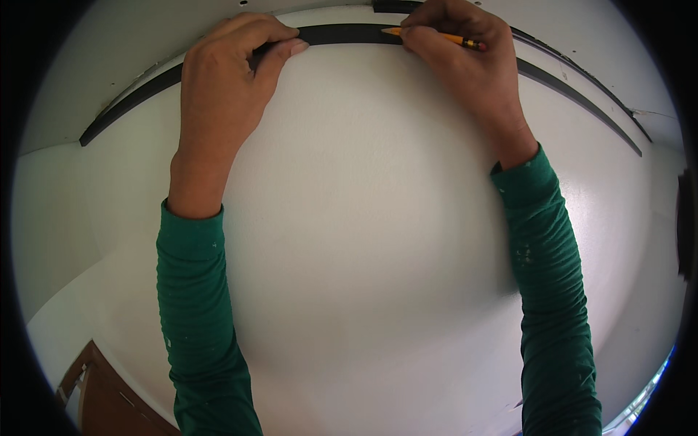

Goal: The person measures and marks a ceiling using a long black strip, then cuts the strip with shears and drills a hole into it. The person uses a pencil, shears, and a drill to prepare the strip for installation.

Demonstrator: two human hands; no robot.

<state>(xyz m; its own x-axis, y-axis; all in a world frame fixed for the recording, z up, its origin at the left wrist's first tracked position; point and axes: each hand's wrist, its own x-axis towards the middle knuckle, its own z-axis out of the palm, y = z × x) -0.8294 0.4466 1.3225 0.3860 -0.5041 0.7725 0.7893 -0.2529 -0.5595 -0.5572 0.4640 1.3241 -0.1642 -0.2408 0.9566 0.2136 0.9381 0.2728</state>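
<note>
A long, thin black strip (342, 33) runs across the top of the white wall, bowed by the lens. My left hand (222, 83) pinches it left of the middle, between thumb and fingers. Between the fingers of my right hand (476, 69) is a yellow pencil (454, 38) with a red eraser end. Its sharpened tip points left and lies over the strip; whether it touches is hard to tell. The right thumb and fingertips also rest at the strip, covering part of it. A second black strip (392, 6) shows above, partly behind the right hand.
The white wall (371, 218) fills the middle of the view and meets a pale ceiling (109, 51) with small dark spots. Brown woodwork like a door frame (109, 392) stands at lower left. A dark object (685, 225) is at the right rim, with a bright opening (647, 400) at lower right.
</note>
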